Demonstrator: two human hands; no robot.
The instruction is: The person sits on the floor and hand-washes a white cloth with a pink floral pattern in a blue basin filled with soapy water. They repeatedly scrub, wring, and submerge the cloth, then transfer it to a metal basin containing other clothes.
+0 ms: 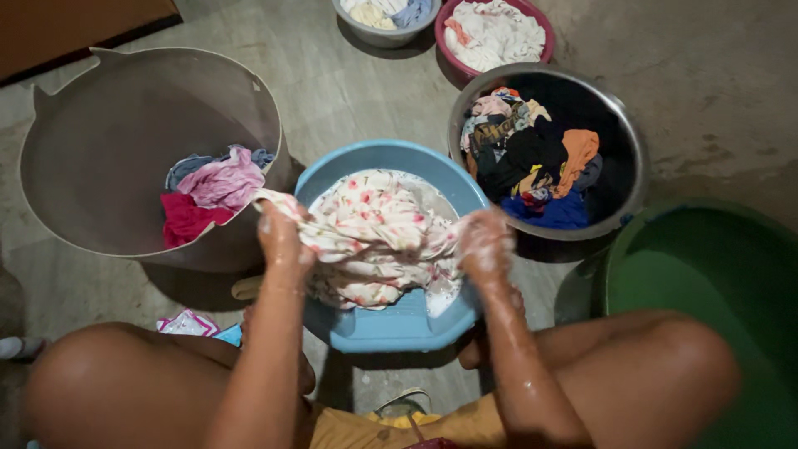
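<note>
White cloth (370, 224) with pink flowers; blue basin (391, 328).

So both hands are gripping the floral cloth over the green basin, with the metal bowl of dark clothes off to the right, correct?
Not quite: the head view shows the basin under the floral cloth is blue, not green. Both the left hand and right hand grip it, and the metal bowl of dark clothes sits to the right.

Head camera looks steeply down, close over the blue basin (391, 328).
</note>
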